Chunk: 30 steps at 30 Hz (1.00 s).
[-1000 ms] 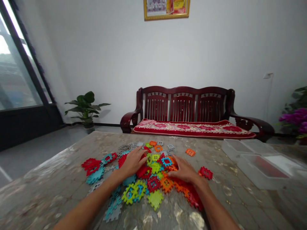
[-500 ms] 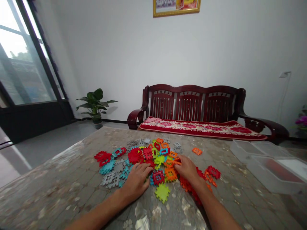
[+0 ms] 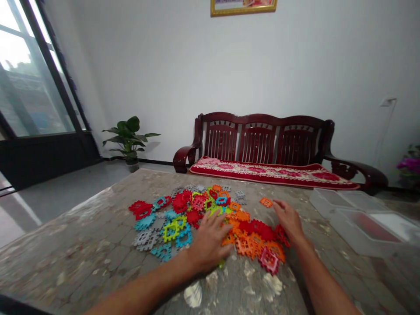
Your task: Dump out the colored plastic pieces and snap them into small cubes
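Observation:
A heap of flat plastic interlocking tiles with notched edges lies before me. My left hand [image 3: 211, 240] is over the heap's near middle, fingers spread, hiding some tiles beneath; whether it touches them I cannot tell. To its left are yellow-green tiles [image 3: 171, 230], blue tiles [image 3: 184, 236] and grey tiles [image 3: 146, 239]. My right hand [image 3: 288, 221] is open at the heap's right side. Its fingertips reach toward a lone orange tile [image 3: 266, 202], touching or just short of it. Between my hands lie orange tiles [image 3: 251, 244], dark red tiles [image 3: 257, 228] and a pinkish-red tile [image 3: 269, 260].
Clear plastic boxes [image 3: 364, 225] stand on the right of the patterned table [image 3: 108, 262]. Beyond the far edge is a dark wooden bench [image 3: 241, 142] with a red cushion [image 3: 262, 170]. A potted plant [image 3: 129, 135] stands on the floor at left.
My left hand has moved right across the heap. My right hand has left the heap's middle and moved right, its fingers opening. Orange and red tiles are now gathered at right, yellow-green ones farther left.

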Motion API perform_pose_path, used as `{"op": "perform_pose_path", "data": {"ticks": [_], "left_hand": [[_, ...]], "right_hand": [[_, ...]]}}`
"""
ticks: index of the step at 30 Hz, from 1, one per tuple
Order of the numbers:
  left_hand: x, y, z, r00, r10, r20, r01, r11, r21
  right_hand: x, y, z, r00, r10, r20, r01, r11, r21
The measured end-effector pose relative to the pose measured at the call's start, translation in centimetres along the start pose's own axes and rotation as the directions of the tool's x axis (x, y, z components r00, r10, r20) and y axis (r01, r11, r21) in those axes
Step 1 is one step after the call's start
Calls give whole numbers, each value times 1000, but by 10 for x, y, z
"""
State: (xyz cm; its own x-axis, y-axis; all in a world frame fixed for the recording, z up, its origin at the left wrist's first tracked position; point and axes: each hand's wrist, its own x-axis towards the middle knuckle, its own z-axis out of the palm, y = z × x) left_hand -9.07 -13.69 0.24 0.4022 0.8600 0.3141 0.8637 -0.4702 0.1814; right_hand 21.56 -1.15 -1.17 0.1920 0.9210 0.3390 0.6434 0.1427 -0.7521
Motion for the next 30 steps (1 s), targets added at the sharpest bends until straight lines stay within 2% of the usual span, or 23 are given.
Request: {"op": "perform_pose_path", "data": {"ticks": [2,4,6,9,13,18,24,30], "left_hand": [[12,36,15,990,121,70,-116,991,-70],[26,65,31,972,215,100,-203,972,-117],[39,83,44,961,250,116,-236,964,-124],[54,92,56,972,213,101,-204,974,-94],[59,80,59,984,154,85,-149,987,-64],[52,57,56,992,104,68,-101,994,-36],[36,27,50,997,59,40,-59,998,20],[18,4,28,994,98,53,-101,994,44]], "right_hand": [[-5,21,-13,1000,14,-26,-19,975,-222],[-14,39,-19,999,38,6,-33,938,-346],[-21,54,-18,998,33,62,-7,924,-383],[-27,65,-12,991,-53,120,91,936,-340],[-29,62,1,970,-143,199,192,948,-253],[-35,48,18,921,-251,299,321,923,-214],[-36,55,24,915,-267,304,337,918,-209],[-33,64,24,908,-271,319,352,907,-231]]}}
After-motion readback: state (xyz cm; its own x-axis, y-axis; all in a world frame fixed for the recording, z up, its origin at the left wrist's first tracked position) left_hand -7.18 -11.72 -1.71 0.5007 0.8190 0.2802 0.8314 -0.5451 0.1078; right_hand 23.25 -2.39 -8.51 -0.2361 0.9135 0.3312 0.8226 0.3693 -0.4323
